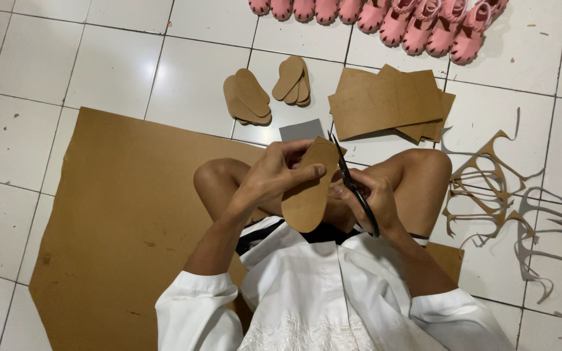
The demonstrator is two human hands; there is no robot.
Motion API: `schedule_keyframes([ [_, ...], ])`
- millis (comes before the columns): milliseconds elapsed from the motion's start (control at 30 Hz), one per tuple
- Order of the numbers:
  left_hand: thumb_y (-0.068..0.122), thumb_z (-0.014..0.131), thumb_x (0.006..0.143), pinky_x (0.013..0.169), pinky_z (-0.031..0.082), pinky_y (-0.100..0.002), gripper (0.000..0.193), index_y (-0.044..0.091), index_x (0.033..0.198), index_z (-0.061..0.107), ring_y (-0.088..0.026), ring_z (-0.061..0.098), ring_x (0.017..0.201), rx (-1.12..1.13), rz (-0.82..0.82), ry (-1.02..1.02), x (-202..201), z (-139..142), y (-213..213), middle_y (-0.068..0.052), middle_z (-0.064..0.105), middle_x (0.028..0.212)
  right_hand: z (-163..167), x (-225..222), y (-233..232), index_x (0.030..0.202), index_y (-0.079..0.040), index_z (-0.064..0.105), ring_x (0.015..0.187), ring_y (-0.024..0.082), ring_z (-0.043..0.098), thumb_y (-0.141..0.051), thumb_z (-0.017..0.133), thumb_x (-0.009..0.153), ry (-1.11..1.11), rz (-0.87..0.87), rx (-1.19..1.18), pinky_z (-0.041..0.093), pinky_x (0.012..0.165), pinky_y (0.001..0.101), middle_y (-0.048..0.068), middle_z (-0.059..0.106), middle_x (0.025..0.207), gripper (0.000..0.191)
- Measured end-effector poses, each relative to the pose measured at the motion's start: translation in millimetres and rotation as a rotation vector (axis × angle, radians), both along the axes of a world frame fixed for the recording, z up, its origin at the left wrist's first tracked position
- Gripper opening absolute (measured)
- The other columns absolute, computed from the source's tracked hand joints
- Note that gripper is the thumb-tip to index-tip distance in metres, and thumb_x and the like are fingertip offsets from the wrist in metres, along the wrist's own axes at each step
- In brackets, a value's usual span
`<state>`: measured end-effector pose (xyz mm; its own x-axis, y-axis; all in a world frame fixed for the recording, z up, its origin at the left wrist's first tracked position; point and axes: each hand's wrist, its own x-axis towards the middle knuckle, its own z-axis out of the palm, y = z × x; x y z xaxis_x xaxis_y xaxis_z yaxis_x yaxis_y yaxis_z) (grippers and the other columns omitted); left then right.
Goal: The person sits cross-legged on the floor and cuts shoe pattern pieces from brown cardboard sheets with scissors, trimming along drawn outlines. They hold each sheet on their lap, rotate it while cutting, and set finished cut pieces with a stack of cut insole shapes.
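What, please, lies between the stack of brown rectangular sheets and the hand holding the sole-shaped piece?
In the head view, a small grey sheet lies on the tile between the stack and the left hand.

I'm looking down at a white tiled floor [118,65]. A big sheet of brown cardboard [125,221] lies flat across the lower left of the frame. In the upper middle I've got two small stacks of sole-shaped cutouts [248,97], side by side, and just right of them a fanned pile of brown board pieces [388,101]. A grey sheet [302,130] peeks out below those. Along the top edge, a row of pink shoes [417,23]. At right, brown offcut strips [482,188], and what look like grey ones [554,234] beside them.
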<state>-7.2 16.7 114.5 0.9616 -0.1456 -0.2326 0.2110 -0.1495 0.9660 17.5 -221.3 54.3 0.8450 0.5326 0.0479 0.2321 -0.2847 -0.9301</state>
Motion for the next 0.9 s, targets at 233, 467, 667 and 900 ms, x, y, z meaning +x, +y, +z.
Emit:
schedule_keyframes([
  [233,0.029,0.075,0.093,0.088,0.058,-0.030,0.059,-0.001,0.141,0.062,-0.014,0.069,0.101,-0.312,-0.005,0.080,6.4,-41.8,19.9,-0.012,0.074,0.117,-16.9,-1.0,-2.2,0.102,0.001,0.071,0.062,0.005,0.054,-0.018,0.066,0.096,-0.039,0.000,0.043,0.045,0.057,0.0235,0.000,0.066,0.075,0.020],
  [467,0.016,0.072,0.099,0.114,0.047,-0.033,0.084,0.007,0.164,0.021,-0.019,0.048,0.140,-0.396,0.336,-0.712,-1.3,-89.6,-58.9,-0.012,0.039,0.159,-21.4,9.3,40.1,0.100,0.000,0.073,0.049,0.004,0.046,-0.027,0.068,0.098,0.132,-0.253,0.083,0.036,0.044,0.0256,-0.002,0.050,0.054,0.028],
  [667,0.013,0.061,0.104,0.100,0.053,-0.031,0.057,0.003,0.152,0.033,-0.022,0.058,0.127,-0.658,0.761,-0.460,17.1,-72.4,-77.1,-0.018,0.054,0.150,-10.4,8.9,55.9,0.092,0.000,0.070,0.050,0.006,0.047,-0.036,0.066,0.100,0.052,-0.219,0.060,0.038,0.047,0.0274,-0.002,0.052,0.055,0.037],
  [900,0.007,0.059,0.105,0.111,0.051,-0.034,0.044,0.004,0.146,0.041,-0.023,0.055,0.135,-0.776,0.733,-0.451,4.3,-57.9,-79.0,-0.019,0.051,0.152,-13.8,16.5,59.5,0.101,0.000,0.064,0.066,0.007,0.059,-0.044,0.063,0.101,0.097,-0.128,0.265,0.052,0.060,0.0247,0.000,0.062,0.076,0.045],
])
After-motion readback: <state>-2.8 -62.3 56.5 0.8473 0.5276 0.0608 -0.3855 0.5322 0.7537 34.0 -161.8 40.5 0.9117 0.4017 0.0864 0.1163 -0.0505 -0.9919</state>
